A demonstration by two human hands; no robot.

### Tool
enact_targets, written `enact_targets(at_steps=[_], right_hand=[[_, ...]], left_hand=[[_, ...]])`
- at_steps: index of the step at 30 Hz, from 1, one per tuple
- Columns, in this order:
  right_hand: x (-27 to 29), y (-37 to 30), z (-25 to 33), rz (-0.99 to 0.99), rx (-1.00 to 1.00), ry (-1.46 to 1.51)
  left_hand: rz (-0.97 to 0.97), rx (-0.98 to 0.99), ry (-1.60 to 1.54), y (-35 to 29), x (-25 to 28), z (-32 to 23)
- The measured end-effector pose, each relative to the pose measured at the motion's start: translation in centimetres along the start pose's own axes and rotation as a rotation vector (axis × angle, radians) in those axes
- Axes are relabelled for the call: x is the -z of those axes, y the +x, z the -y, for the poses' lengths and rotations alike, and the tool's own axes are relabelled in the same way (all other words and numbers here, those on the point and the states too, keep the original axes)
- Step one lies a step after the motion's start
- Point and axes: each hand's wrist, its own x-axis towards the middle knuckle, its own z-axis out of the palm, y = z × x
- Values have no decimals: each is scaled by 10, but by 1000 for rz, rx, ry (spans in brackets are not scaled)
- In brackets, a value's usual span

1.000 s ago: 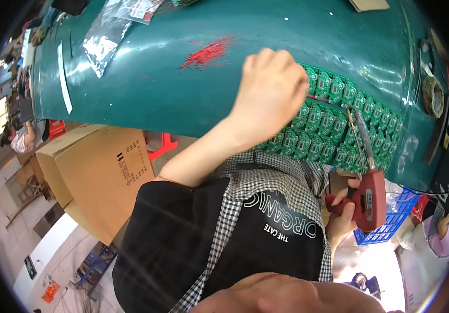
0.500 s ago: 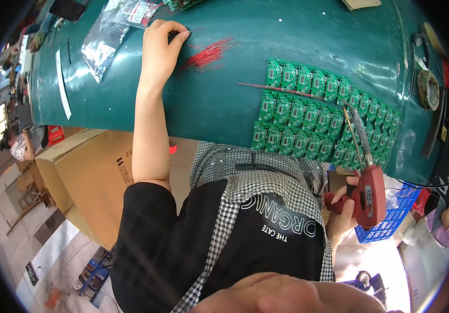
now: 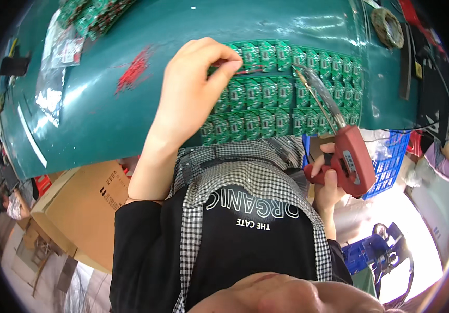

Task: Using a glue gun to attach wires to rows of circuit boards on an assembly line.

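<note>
My left hand (image 3: pixel 196 86) is over the left part of the green circuit boards (image 3: pixel 250 94), thumb and forefinger pinched together. A thin red wire (image 3: pixel 253 70) runs out from the fingertips across the top row of boards. My right hand (image 3: pixel 329 185) grips the handle of a red soldering gun (image 3: pixel 355 161). Its long metal tip points up and left, close to the boards at the right end of the top row; whether it touches them I cannot tell. Left of my left hand lies a loose bundle of red wires (image 3: pixel 134 70) on the green table (image 3: pixel 94 128).
Plastic bags (image 3: pixel 52 62) and a heap of more circuit boards (image 3: pixel 96 15) lie at the far left. A tape roll (image 3: pixel 387 27) sits at the far right. Below the table edge are a cardboard box (image 3: pixel 83 203) and a blue crate (image 3: pixel 391 161).
My left hand has moved right from beside the red wire bundle to the boards, with a red wire at its fingertips. The view has turned; the soldering gun stays in my right hand.
</note>
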Motion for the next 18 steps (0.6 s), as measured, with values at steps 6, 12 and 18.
enact_targets(at_steps=[6,12,18], right_hand=[[8,-4,-4,17,-61,73],[12,-4,-5,62,-144,79],[3,1,-1,41,-134,-47]], left_hand=[[18,-97,290,2,-34,-6],[-9,-46,361,2,-44,-4],[-35,-41,403,2,-48,-5]])
